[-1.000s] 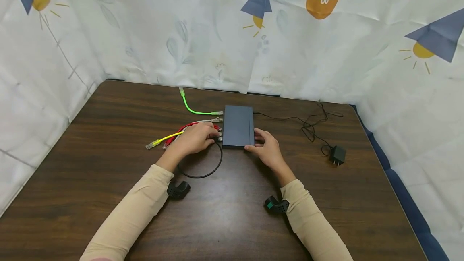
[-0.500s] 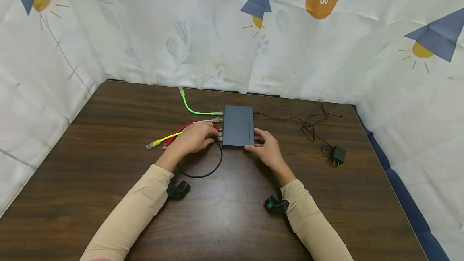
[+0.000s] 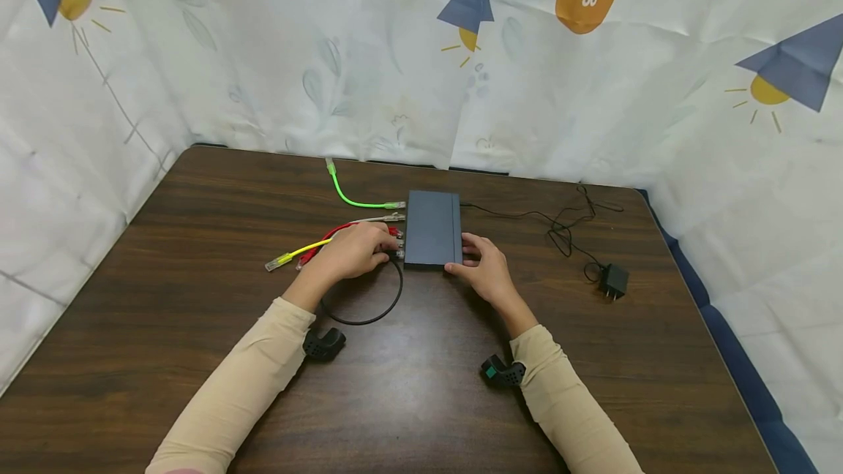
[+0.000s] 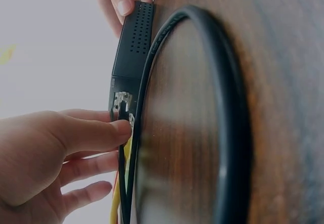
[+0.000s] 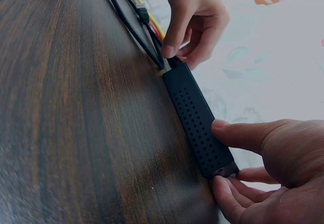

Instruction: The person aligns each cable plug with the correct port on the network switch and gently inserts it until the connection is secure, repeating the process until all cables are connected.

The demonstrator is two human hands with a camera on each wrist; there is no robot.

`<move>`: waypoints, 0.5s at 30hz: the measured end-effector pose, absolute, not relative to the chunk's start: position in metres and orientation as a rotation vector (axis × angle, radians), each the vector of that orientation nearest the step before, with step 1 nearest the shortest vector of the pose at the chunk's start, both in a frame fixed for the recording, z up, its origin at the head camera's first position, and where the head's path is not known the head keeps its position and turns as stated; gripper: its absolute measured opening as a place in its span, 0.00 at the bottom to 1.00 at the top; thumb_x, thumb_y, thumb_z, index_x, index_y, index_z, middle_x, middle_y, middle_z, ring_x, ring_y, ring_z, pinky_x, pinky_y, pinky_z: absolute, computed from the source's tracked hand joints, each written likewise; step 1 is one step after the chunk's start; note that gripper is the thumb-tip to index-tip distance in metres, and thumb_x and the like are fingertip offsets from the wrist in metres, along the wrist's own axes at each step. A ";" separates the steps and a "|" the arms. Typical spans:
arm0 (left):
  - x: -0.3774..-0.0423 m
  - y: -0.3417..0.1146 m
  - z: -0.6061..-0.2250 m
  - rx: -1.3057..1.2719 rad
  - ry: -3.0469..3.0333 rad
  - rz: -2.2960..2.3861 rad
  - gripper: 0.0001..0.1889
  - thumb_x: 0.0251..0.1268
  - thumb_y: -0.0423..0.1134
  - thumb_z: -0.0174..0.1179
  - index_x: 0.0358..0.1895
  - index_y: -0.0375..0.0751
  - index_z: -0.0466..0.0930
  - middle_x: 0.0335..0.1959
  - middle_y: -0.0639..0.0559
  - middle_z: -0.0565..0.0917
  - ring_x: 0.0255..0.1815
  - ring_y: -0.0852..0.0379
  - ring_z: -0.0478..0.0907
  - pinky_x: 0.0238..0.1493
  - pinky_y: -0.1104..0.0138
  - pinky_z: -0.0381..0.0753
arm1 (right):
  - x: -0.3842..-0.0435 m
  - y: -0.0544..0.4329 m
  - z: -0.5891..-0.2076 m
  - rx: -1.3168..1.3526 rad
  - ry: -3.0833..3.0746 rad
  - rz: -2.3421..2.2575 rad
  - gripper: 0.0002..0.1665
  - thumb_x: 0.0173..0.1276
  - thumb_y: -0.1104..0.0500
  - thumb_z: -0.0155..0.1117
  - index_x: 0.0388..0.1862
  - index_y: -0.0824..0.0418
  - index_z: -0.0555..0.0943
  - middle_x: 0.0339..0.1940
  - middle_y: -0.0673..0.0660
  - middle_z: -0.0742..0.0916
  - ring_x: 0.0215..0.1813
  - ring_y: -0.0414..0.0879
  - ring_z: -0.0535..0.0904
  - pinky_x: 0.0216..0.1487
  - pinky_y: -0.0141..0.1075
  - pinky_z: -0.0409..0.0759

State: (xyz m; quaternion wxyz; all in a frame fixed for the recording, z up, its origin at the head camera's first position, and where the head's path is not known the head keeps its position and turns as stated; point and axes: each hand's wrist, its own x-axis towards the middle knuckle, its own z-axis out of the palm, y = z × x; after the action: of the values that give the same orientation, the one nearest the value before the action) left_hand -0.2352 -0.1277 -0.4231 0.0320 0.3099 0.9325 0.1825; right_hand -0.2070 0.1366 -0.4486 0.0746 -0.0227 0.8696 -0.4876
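Note:
A dark grey network switch [image 3: 432, 229] lies flat on the brown table, its ported side toward the left. My left hand [image 3: 358, 249] pinches the plug end of a black network cable [image 4: 221, 82] at that side, thumb on top in the left wrist view. Fingers partly hide the plug, so how deep it sits I cannot tell. The cable's loop bends out over the table. My right hand [image 3: 486, 269] grips the opposite side of the switch near its front corner. Beside the left hand, a yellow cable [image 3: 306, 249], a red cable [image 3: 334, 231] and a grey cable [image 3: 372, 220] run to the ports.
A green cable [image 3: 356, 203] curves away from the rear port. From the switch's right side a thin black cord [image 3: 514, 213] trails in tangles to a power adapter [image 3: 615, 281]. A printed white curtain [image 3: 263, 57] stands behind the table.
The black cable's loop has shifted very slightly to the left. Both hands and the switch look nearly still.

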 end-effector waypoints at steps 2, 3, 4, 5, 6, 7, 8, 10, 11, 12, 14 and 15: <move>-0.235 -0.127 -0.424 0.945 2.882 0.555 0.13 0.60 0.34 0.65 0.48 0.48 0.87 0.45 0.53 0.84 0.44 0.54 0.80 0.40 0.62 0.79 | -0.207 0.137 -0.448 -0.067 2.608 -1.465 0.42 0.58 0.59 0.74 0.70 0.61 0.68 0.63 0.63 0.76 0.59 0.59 0.80 0.57 0.45 0.80; -0.235 -0.127 -0.425 0.940 2.888 0.547 0.13 0.60 0.34 0.65 0.48 0.48 0.87 0.45 0.53 0.84 0.44 0.54 0.81 0.41 0.61 0.79 | -0.207 0.137 -0.448 -0.067 2.608 -1.464 0.42 0.58 0.59 0.74 0.70 0.61 0.68 0.63 0.63 0.76 0.59 0.59 0.80 0.57 0.45 0.80; -0.236 -0.126 -0.426 0.937 2.895 0.540 0.13 0.60 0.34 0.66 0.48 0.48 0.87 0.46 0.52 0.84 0.44 0.53 0.81 0.41 0.61 0.79 | -0.207 0.137 -0.448 -0.067 2.609 -1.462 0.42 0.58 0.59 0.74 0.70 0.61 0.68 0.63 0.63 0.76 0.59 0.58 0.80 0.57 0.45 0.80; -0.236 -0.126 -0.427 0.942 2.906 0.529 0.13 0.59 0.34 0.66 0.47 0.47 0.87 0.46 0.52 0.84 0.44 0.53 0.81 0.41 0.61 0.80 | -0.207 0.137 -0.449 -0.067 2.610 -1.460 0.42 0.58 0.59 0.74 0.70 0.61 0.68 0.63 0.63 0.76 0.59 0.58 0.80 0.57 0.45 0.80; -0.236 -0.125 -0.428 0.946 2.912 0.524 0.13 0.59 0.33 0.66 0.47 0.47 0.87 0.46 0.52 0.84 0.44 0.53 0.81 0.41 0.60 0.80 | -0.207 0.137 -0.449 -0.067 2.611 -1.458 0.42 0.58 0.59 0.74 0.70 0.61 0.68 0.63 0.63 0.76 0.59 0.58 0.80 0.57 0.45 0.80; -0.236 -0.125 -0.428 0.950 2.918 0.519 0.13 0.59 0.33 0.66 0.47 0.47 0.87 0.45 0.51 0.84 0.44 0.53 0.82 0.42 0.60 0.80 | -0.207 0.137 -0.449 -0.069 2.614 -1.456 0.42 0.58 0.59 0.74 0.70 0.61 0.68 0.63 0.63 0.76 0.59 0.58 0.80 0.57 0.45 0.80; -0.236 -0.124 -0.429 0.952 2.923 0.515 0.13 0.59 0.33 0.66 0.47 0.46 0.87 0.45 0.51 0.84 0.44 0.53 0.82 0.43 0.60 0.80 | -0.207 0.137 -0.449 -0.070 2.617 -1.453 0.42 0.58 0.59 0.74 0.70 0.61 0.68 0.63 0.63 0.76 0.59 0.58 0.80 0.57 0.45 0.80; -0.237 -0.123 -0.430 0.954 2.930 0.507 0.12 0.58 0.33 0.66 0.46 0.46 0.87 0.44 0.51 0.84 0.44 0.53 0.82 0.44 0.59 0.80 | -0.207 0.137 -0.449 -0.072 2.620 -1.452 0.42 0.58 0.59 0.74 0.70 0.61 0.68 0.63 0.63 0.76 0.59 0.59 0.80 0.57 0.45 0.80; -0.237 -0.123 -0.430 0.953 2.933 0.505 0.12 0.59 0.33 0.66 0.46 0.46 0.87 0.44 0.51 0.84 0.44 0.53 0.82 0.44 0.59 0.80 | -0.207 0.137 -0.449 -0.073 2.621 -1.453 0.42 0.58 0.59 0.74 0.70 0.61 0.68 0.63 0.63 0.76 0.59 0.59 0.80 0.57 0.45 0.80; -0.237 -0.122 -0.430 0.948 2.932 0.507 0.12 0.59 0.33 0.66 0.46 0.46 0.87 0.44 0.51 0.84 0.44 0.52 0.82 0.45 0.58 0.80 | -0.207 0.137 -0.449 -0.074 2.621 -1.454 0.42 0.58 0.59 0.74 0.70 0.61 0.68 0.63 0.63 0.76 0.59 0.59 0.80 0.57 0.45 0.80; -0.237 -0.122 -0.430 0.951 2.944 0.500 0.12 0.59 0.33 0.66 0.46 0.46 0.87 0.43 0.51 0.84 0.44 0.52 0.82 0.45 0.58 0.80 | -0.207 0.137 -0.449 -0.078 2.621 -1.455 0.42 0.58 0.59 0.74 0.70 0.61 0.68 0.63 0.64 0.76 0.59 0.59 0.80 0.57 0.45 0.80; -0.237 -0.122 -0.431 0.955 2.950 0.497 0.12 0.59 0.33 0.66 0.46 0.46 0.87 0.43 0.51 0.84 0.44 0.52 0.82 0.45 0.58 0.80 | -0.207 0.137 -0.449 -0.079 2.621 -1.456 0.42 0.58 0.59 0.74 0.70 0.61 0.68 0.63 0.64 0.76 0.59 0.59 0.80 0.57 0.45 0.80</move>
State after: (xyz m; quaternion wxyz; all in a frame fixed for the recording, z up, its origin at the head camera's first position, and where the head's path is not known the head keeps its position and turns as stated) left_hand -0.2373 -0.1224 -0.4305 0.0009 0.3041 0.9394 0.1582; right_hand -0.2075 0.1368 -0.4491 0.0711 -0.0262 0.8717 -0.4842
